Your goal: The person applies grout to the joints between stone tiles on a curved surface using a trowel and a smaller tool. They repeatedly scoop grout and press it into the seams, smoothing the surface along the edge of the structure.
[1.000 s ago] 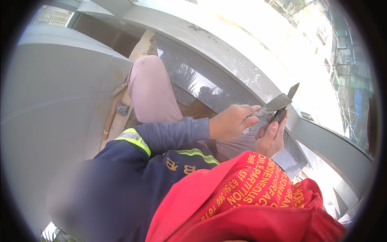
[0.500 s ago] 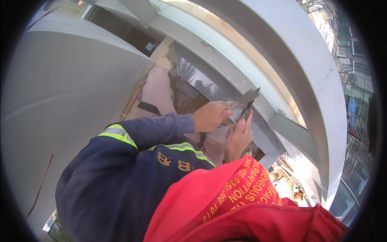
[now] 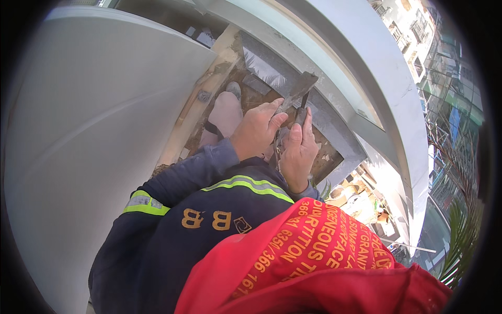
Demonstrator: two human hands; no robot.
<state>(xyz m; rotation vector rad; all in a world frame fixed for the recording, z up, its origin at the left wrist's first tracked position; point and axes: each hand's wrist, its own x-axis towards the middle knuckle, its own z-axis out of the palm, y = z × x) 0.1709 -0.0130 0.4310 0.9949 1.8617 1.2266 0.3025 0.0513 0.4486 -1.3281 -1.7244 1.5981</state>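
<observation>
My left hand (image 3: 254,130) is closed, holding a flat grey scraper blade (image 3: 303,85) that points up and to the right past its fingertips. My right hand (image 3: 299,157) is just beside it, fingers wrapped on a narrow dark tool (image 3: 301,112) with a thin blade; its exact kind is unclear. The two blades are close together and partly overlap in view. Beneath them is a polished grey stone slab (image 3: 334,118), running along the curved wall. Dust or mortar marks show on my fingers.
A grey curved panel (image 3: 110,99) stands on the left. A white curved wall (image 3: 384,68) with a glass strip bends round the right. My shoe (image 3: 234,90) rests on the brown, rubble-strewn ground beside wooden edging. Debris (image 3: 355,196) lies lower right; red cloth (image 3: 293,261) covers the bottom.
The view has shifted, and both hands appear higher and further left. The scraper and dark tool are now more upright and closer together. My shoe has come into view.
</observation>
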